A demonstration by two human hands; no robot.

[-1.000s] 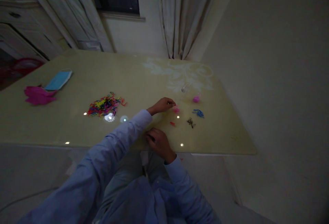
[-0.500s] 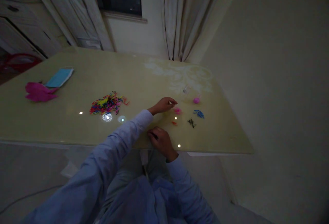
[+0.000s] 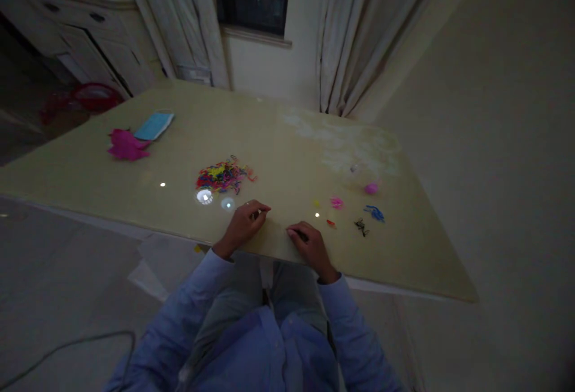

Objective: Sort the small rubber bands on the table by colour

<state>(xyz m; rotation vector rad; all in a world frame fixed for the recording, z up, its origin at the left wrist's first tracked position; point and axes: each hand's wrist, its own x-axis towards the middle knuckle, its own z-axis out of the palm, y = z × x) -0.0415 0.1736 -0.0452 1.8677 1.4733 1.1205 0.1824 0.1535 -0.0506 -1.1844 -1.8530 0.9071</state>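
The left hand [image 3: 242, 224], near the multicoloured pile [image 3: 224, 176], and the right hand [image 3: 311, 247], right of the pile, have fingertips together, any contents unclear; farther right, pink pieces [image 3: 336, 202], black pieces [image 3: 361, 227] and blue pieces [image 3: 375, 213] sit apart, apparently keeping colours unmixed.

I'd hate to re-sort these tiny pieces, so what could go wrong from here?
The left hand is near the loose mixed pile; a careless brush might scatter it.
The red piece lies beside the right hand and might get knocked away.
The black pieces and blue pieces lie close together, so a bump could mix them.
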